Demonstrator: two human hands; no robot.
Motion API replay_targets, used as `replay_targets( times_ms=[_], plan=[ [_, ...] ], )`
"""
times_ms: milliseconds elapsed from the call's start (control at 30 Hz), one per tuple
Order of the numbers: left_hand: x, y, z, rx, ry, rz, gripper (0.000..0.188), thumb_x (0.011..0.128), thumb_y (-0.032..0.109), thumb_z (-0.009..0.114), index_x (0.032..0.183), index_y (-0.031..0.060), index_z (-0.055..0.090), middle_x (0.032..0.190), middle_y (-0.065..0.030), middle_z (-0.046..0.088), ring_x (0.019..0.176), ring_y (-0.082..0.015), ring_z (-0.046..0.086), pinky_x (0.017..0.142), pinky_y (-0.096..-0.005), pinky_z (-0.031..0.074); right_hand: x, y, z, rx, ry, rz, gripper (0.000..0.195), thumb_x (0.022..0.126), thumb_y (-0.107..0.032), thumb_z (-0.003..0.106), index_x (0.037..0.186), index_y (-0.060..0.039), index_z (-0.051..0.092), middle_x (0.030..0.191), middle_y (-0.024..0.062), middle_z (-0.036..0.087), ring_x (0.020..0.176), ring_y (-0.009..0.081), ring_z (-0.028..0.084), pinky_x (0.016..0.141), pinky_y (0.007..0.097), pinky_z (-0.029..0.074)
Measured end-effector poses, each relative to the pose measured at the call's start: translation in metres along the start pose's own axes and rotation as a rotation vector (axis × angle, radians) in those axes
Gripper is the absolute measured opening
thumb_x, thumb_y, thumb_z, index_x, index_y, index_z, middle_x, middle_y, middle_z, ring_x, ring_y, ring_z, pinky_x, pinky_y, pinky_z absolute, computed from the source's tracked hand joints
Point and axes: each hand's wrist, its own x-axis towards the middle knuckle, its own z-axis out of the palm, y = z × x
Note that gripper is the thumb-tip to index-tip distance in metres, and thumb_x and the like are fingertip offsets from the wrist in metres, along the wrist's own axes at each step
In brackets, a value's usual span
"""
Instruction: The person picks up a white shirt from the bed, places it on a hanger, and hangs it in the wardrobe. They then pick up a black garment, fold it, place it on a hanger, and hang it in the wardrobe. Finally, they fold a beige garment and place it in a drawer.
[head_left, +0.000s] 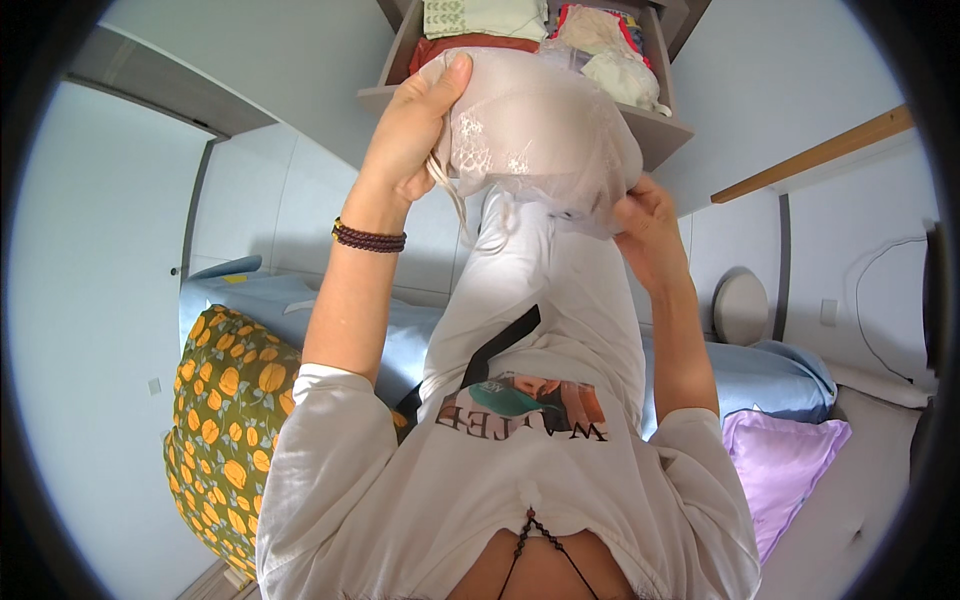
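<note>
A pale beige bra (517, 112) with white floral embroidery and sheer mesh edging is stretched between my two hands, just above my lap. My left hand (416, 124) pinches its upper left side, thumb on top, and thin straps (459, 214) dangle below that hand. At the lower right, the fingers of my right hand (649, 232) grip the mesh edge. Beyond the bra is an open drawer (667, 133), its front partly hidden by the fabric. Inside lie a folded light green patterned cloth (486, 19), a reddish-brown cloth (427, 54), and a pale bra (622, 79).
Beside and behind me is a bed with a blue sheet (720, 375). It carries a green quilt with an orange flower print (225, 435) and a lilac satin pillow (784, 457). A wooden bar (814, 154) juts out at the right, above a round beige object (740, 306).
</note>
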Motion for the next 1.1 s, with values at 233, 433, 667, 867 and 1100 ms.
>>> replay_targets(
  times_ms=[233, 433, 667, 867, 1100],
  plan=[
    [-0.016, 0.029, 0.006, -0.264, -0.072, -0.028, 0.030, 0.090, 0.014, 0.048, 0.112, -0.0056, 0.050, 0.102, -0.0131, 0.061, 0.086, -0.0191, 0.062, 0.073, -0.0275, 0.055, -0.037, -0.038, 0.008, 0.040, 0.351, -0.211, 0.045, 0.082, -0.011, 0.061, 0.121, 0.0010, 0.043, 0.102, 0.0071, 0.058, 0.088, 0.0111, 0.055, 0.076, 0.0239, 0.045],
    [-0.039, 0.041, 0.035, 0.300, 0.060, 0.490, 0.035, 0.079, 0.004, 0.059, 0.111, -0.0084, 0.052, 0.109, -0.0185, 0.057, 0.091, -0.0236, 0.061, 0.080, -0.0283, 0.051, -0.026, -0.080, 0.007, -0.113, -0.106, -0.365, 0.033, 0.077, -0.010, 0.065, 0.104, 0.0048, 0.053, 0.091, 0.0087, 0.061, 0.080, 0.0137, 0.058, 0.075, 0.0272, 0.047],
    [-0.037, 0.033, 0.019, -0.256, -0.191, 0.046, 0.047, 0.083, 0.014, 0.057, 0.122, -0.0068, 0.043, 0.115, -0.0182, 0.054, 0.099, -0.0300, 0.057, 0.078, -0.0383, 0.053, 0.003, -0.036, -0.022, -0.612, 0.249, -0.554, 0.074, 0.068, -0.007, 0.070, 0.131, -0.0055, 0.031, 0.133, 0.0137, 0.039, 0.122, 0.0233, 0.040, 0.097, 0.0357, 0.036],
    [-0.032, 0.024, 0.038, -0.485, -0.350, -0.008, 0.031, 0.088, 0.007, 0.048, 0.112, -0.0121, 0.047, 0.103, -0.0198, 0.058, 0.090, -0.0244, 0.062, 0.076, -0.0289, 0.056, 0.016, -0.044, 0.005, -0.881, 0.214, -0.995, 0.090, 0.056, -0.019, 0.077, 0.132, -0.0122, 0.029, 0.137, 0.0133, 0.036, 0.128, 0.0262, 0.032, 0.099, 0.0378, 0.030],
    [-0.036, 0.041, 0.041, -0.552, -0.358, -0.129, 0.027, 0.088, 0.008, 0.049, 0.108, -0.0095, 0.051, 0.102, -0.0164, 0.060, 0.091, -0.0226, 0.062, 0.079, -0.0298, 0.054, -0.011, -0.096, 0.014, -0.972, -0.070, -1.011, 0.072, 0.069, -0.038, 0.066, 0.129, -0.0111, 0.035, 0.131, 0.0124, 0.044, 0.124, 0.0283, 0.039, 0.096, 0.0387, 0.030]
  ],
)
